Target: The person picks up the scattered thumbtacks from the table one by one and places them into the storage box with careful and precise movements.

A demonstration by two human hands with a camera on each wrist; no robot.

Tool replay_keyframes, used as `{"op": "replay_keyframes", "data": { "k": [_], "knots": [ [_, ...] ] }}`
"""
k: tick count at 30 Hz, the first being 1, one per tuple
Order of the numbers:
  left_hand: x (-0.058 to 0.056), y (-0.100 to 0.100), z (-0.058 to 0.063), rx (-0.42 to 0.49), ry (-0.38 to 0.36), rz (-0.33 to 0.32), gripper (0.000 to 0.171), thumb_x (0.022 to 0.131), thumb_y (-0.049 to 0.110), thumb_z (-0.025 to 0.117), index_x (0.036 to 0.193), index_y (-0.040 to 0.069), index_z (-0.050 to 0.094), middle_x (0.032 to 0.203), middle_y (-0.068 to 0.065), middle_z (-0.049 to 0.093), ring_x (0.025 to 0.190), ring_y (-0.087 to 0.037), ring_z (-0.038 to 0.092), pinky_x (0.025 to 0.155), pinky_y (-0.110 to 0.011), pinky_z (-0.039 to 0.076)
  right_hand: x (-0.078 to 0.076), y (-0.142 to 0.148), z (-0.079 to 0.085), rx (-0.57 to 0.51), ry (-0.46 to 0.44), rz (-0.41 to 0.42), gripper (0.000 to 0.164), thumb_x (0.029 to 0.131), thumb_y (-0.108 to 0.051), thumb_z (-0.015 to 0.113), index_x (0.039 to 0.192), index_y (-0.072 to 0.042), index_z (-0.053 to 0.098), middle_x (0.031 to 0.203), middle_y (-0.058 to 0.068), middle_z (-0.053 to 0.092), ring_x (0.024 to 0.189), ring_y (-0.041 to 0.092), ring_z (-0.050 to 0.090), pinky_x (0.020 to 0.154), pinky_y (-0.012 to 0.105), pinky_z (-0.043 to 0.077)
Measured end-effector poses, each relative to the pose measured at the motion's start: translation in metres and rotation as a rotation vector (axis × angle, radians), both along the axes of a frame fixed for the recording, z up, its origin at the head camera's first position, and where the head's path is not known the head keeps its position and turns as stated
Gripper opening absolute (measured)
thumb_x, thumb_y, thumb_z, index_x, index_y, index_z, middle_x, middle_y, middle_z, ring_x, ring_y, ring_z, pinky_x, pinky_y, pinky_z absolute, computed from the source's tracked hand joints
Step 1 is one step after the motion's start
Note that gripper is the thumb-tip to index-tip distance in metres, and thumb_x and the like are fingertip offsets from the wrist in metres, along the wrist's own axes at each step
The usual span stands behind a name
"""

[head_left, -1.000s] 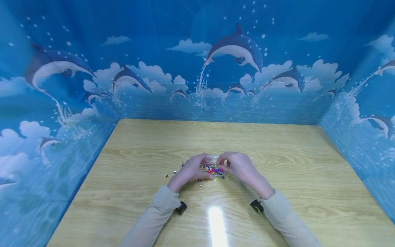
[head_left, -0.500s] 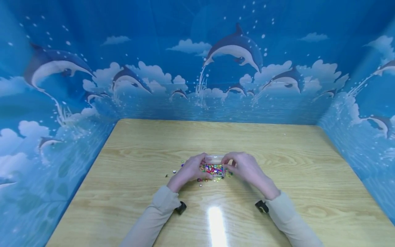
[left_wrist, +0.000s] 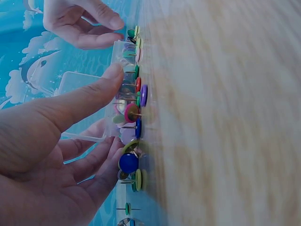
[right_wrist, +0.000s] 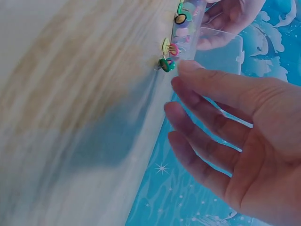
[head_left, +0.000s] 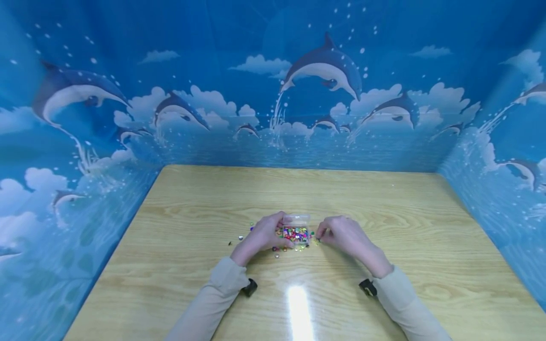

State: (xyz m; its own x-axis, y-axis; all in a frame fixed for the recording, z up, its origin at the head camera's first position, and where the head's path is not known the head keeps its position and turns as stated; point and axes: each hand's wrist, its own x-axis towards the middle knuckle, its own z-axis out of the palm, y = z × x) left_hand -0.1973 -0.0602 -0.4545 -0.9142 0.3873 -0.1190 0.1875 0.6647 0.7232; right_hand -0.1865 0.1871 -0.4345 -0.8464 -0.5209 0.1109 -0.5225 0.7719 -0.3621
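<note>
A small clear plastic box with its lid raised stands on the table, full of colourful thumbtacks. My left hand holds the box by its left side, the thumb along the near wall and the fingers at the far side. Just right of the box is my right hand, with thumb and forefinger bent close to a few loose tacks. In the right wrist view a green thumbtack lies near that thumb tip; nothing shows gripped between the fingers.
Loose tacks lie around the box, including a blue thumbtack by the left fingers and a silvery one farther left. The wooden table meets a dolphin-print backdrop at its back and sides.
My right hand has moved from the box's right edge rightward and down to the loose tacks beside it. The left hand stays on the box.
</note>
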Motion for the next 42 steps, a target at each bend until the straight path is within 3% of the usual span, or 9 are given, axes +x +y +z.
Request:
{"op": "replay_keyframes", "data": {
  "k": [8, 15, 21, 28, 42],
  "knots": [
    [0.0, 0.0, -0.001, -0.004, 0.004, -0.004, 0.065, 0.071, 0.03, 0.092, 0.126, 0.014, 0.06, 0.118, -0.007, 0.067, 0.104, -0.024, 0.063, 0.092, -0.042, 0.055, 0.0, 0.0, -0.003, 0.062, -0.087, -0.026, 0.019, 0.079, 0.0, 0.081, 0.089, -0.016, 0.078, 0.09, -0.001, 0.076, 0.078, 0.014, 0.07, 0.069, 0.031, 0.059],
    [0.0, -0.001, -0.002, 0.027, 0.007, -0.01, 0.065, 0.071, 0.024, 0.092, 0.127, 0.012, 0.061, 0.119, -0.008, 0.067, 0.108, -0.026, 0.063, 0.096, -0.043, 0.053, 0.0, 0.001, -0.006, 0.068, -0.02, -0.009, 0.009, 0.082, -0.008, 0.082, 0.085, -0.016, 0.078, 0.085, -0.003, 0.076, 0.071, 0.009, 0.066, 0.064, 0.026, 0.056],
    [0.0, -0.002, -0.001, 0.029, 0.007, -0.005, 0.064, 0.072, 0.025, 0.092, 0.127, 0.014, 0.061, 0.121, -0.008, 0.068, 0.109, -0.026, 0.063, 0.097, -0.044, 0.053, -0.001, -0.002, -0.003, 0.004, -0.005, -0.008, 0.007, 0.085, -0.009, 0.079, 0.089, -0.014, 0.078, 0.084, -0.002, 0.076, 0.067, 0.004, 0.064, 0.06, 0.021, 0.054],
    [0.0, -0.002, 0.0, 0.017, 0.007, -0.009, 0.065, 0.072, 0.027, 0.092, 0.127, 0.015, 0.061, 0.12, -0.007, 0.068, 0.107, -0.025, 0.063, 0.094, -0.043, 0.054, -0.002, -0.018, 0.004, -0.059, 0.019, -0.028, 0.004, 0.087, -0.014, 0.079, 0.09, -0.014, 0.077, 0.08, -0.004, 0.073, 0.058, -0.001, 0.054, 0.051, 0.017, 0.047],
    [-0.002, -0.001, -0.001, -0.008, 0.005, -0.017, 0.064, 0.073, 0.028, 0.091, 0.126, 0.013, 0.06, 0.123, -0.008, 0.067, 0.11, -0.027, 0.063, 0.097, -0.045, 0.053, -0.004, -0.045, 0.012, -0.106, 0.073, 0.002, 0.006, 0.088, -0.02, 0.079, 0.091, -0.016, 0.078, 0.078, -0.004, 0.073, 0.053, -0.003, 0.051, 0.046, 0.017, 0.044]
  ]
}}
